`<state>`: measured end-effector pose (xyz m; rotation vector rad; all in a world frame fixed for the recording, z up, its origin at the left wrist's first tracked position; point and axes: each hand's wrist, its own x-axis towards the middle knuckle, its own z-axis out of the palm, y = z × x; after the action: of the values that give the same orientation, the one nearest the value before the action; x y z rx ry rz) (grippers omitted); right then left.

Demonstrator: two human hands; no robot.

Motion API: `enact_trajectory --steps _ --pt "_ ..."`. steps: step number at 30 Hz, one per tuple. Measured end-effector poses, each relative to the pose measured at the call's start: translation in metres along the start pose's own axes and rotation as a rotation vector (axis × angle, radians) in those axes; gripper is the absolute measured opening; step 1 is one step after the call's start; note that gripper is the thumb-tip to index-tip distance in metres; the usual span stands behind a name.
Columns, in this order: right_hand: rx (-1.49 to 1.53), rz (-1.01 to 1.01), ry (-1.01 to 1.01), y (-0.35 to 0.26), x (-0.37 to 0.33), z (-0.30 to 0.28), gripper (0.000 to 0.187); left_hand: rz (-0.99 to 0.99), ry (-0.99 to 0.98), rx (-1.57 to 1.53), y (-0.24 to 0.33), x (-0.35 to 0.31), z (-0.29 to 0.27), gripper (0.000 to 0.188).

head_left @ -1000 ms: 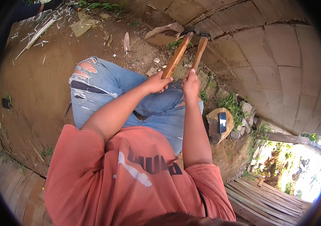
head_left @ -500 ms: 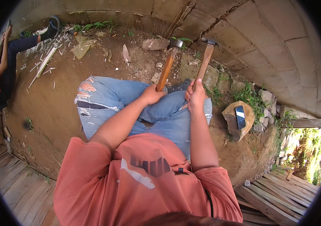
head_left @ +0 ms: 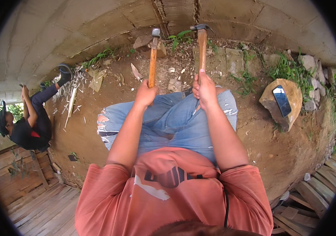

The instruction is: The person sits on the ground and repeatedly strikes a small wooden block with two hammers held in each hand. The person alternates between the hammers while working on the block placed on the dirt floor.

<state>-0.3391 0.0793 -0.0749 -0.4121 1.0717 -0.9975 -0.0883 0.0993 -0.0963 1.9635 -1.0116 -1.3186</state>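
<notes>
My left hand (head_left: pixel 147 94) is closed round the lower end of a hammer (head_left: pixel 152 65) with an orange-brown wooden handle and a blunt metal head. It is raised over my crossed legs in torn blue jeans (head_left: pixel 156 114), head pointing away from me. A claw hammer (head_left: pixel 202 51) with a paler wooden handle stands out of my right hand (head_left: pixel 205 91), whose fingers wrap its grip and whose thumb lies along the handle. Both hammers are roughly parallel and apart, their heads toward the wall. The grip ends are partly hidden by my hands.
A phone (head_left: pixel 281 100) lies on a large tan rock (head_left: pixel 269 103) at my right. Another person (head_left: pixel 30 126) sits at the far left near pale wood shavings (head_left: pixel 73 94). A wall (head_left: pixel 235 19) rises ahead, with a stone (head_left: pixel 143 41) and weeds at its foot. Planks (head_left: pixel 313 192) lie lower right.
The view has turned, bringing more of the other person into sight. The left hammer has swung from a rightward lean to nearly straight ahead, and my hands are farther apart. Both grips continue.
</notes>
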Motion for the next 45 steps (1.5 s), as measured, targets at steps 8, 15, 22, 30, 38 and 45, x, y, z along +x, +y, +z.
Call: enact_trajectory --steps 8,15,22,30,38,45 --pt "0.045 0.041 -0.050 0.002 0.003 -0.005 0.040 -0.168 -0.034 -0.316 -0.026 0.018 0.046 0.022" --pt "0.121 0.072 -0.065 -0.004 0.002 -0.007 0.041 -0.066 -0.119 -0.275 -0.076 -0.025 0.064 0.016" --pt "0.075 0.076 -0.090 -0.004 0.002 -0.006 0.042 -0.117 -0.074 -0.362 -0.070 -0.024 0.054 0.018" --pt "0.062 0.060 -0.088 -0.001 0.004 -0.006 0.042 -0.067 -0.156 -0.276 0.065 -0.015 -0.004 0.031" --pt "0.071 0.050 -0.099 0.000 0.003 -0.008 0.041 -0.129 -0.358 -0.555 0.117 0.011 -0.034 0.025" --pt "0.069 0.047 -0.091 -0.001 0.000 -0.007 0.041 0.016 -0.238 -0.260 0.093 0.008 -0.020 0.024"
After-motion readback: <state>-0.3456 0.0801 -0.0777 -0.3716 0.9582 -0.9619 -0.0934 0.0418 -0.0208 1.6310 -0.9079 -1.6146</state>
